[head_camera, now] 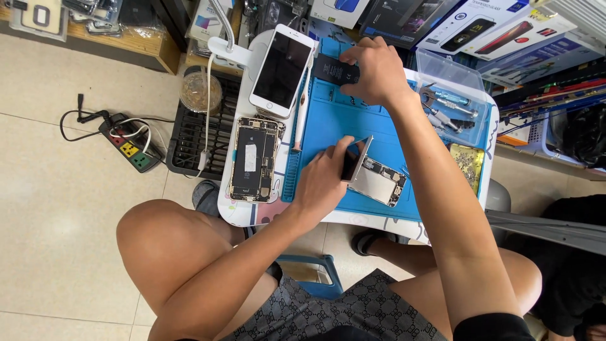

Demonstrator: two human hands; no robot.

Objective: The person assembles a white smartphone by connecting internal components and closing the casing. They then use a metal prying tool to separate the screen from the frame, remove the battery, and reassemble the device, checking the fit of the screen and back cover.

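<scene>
Fingers of left hand [322, 183] pinch opened phone [372, 177]; right hand [377, 71] grips black battery [334, 68].

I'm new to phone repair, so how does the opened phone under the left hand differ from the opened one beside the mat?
The phone on the mat is held, its screen lifted open; the phone beside the mat lies untouched and screenless. The first shows a bare silver bay, the second a dark, filled interior. Both expose circuit boards.

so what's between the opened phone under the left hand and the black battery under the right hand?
Head view: only bare blue mat lies between the opened phone at the left hand and the black battery under the right hand.
</scene>
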